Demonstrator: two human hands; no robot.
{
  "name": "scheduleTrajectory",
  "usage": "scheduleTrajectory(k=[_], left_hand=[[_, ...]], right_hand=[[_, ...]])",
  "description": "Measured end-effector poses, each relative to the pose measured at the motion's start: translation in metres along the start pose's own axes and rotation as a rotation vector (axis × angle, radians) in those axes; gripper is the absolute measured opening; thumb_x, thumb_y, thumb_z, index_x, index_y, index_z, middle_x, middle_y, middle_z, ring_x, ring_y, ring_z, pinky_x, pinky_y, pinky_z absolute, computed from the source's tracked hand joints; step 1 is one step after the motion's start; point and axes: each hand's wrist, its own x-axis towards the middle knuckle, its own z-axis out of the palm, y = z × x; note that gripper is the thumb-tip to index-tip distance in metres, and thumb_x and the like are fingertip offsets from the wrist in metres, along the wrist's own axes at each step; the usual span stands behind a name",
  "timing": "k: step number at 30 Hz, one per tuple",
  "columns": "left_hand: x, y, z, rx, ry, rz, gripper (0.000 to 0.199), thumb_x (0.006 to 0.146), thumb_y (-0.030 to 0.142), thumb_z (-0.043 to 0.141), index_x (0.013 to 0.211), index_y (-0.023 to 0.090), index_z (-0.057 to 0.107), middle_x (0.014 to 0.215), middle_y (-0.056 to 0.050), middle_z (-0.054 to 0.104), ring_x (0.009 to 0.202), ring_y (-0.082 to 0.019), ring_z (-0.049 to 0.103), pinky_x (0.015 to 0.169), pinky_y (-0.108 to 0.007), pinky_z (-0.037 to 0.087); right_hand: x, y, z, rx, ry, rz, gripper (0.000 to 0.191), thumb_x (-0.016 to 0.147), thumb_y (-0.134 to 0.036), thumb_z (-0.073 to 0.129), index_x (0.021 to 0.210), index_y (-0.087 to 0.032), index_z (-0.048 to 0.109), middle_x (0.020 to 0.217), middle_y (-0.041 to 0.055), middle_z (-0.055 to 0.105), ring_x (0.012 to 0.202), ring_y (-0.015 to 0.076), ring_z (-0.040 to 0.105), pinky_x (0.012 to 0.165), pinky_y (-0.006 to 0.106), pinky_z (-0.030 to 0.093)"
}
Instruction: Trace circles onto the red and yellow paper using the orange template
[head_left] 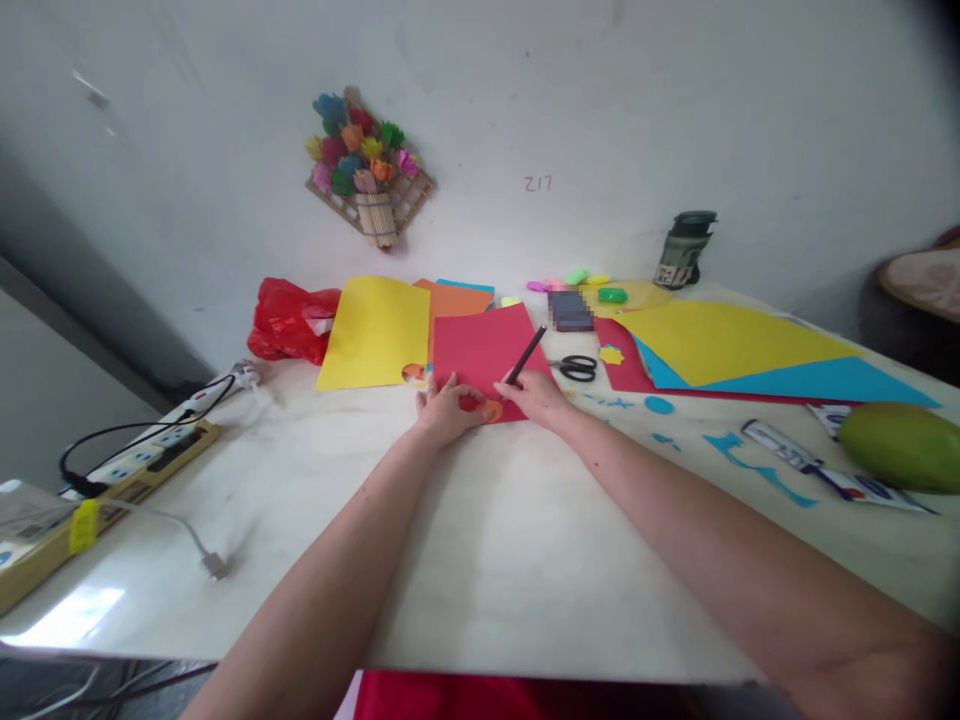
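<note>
1. Head view, left hand [448, 410]: fingers are spread over the lower left of the red sheet [480, 345]; the orange piece [490, 410] is touched by the thumb side and lies flat on the sheet, between the hands.
2. Head view, right hand [534, 397]: the black pen [528, 352] is gripped, slanted, its upper end leaning away to the right; its lower tip is hidden by the fingers.
3. Head view, surroundings: the scissors [579, 369] are laid just beyond the right hand, to its right; the blue disc [660, 405] is seen farther right. Beyond the left hand, the yellow sheet [379, 335] is placed.
</note>
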Motion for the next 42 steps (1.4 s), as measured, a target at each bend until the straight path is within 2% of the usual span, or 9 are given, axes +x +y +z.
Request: scheduleTrajectory(k=[26, 42], left_hand=[[-0.0002, 0.0012, 0.0007, 0.020, 0.007, -0.011, 0.040, 0.056, 0.059, 0.057, 0.090, 0.037, 0.058, 0.132, 0.005, 0.027, 0.123, -0.028, -0.002, 0.093, -0.051, 0.003], [-0.0014, 0.0035, -0.0014, 0.027, 0.002, -0.013, 0.041, 0.057, 0.060, 0.056, 0.090, 0.037, 0.057, 0.132, 0.005, 0.028, 0.123, -0.029, -0.002, 0.093, -0.051, 0.004]], right_hand=[[-0.0047, -0.0088, -0.0073, -0.019, 0.007, 0.027, 0.025, 0.071, -0.038, 0.046, 0.068, -0.016, 0.057, 0.066, 0.0031, 0.061, 0.060, 0.0109, 0.053, 0.056, 0.021, 0.037], [-0.0038, -0.0011, -0.0032, -0.008, 0.032, 0.016, 0.022, 0.071, -0.036, 0.048, 0.068, -0.017, 0.058, 0.067, 0.0038, 0.062, 0.063, 0.0126, 0.055, 0.059, 0.023, 0.040]])
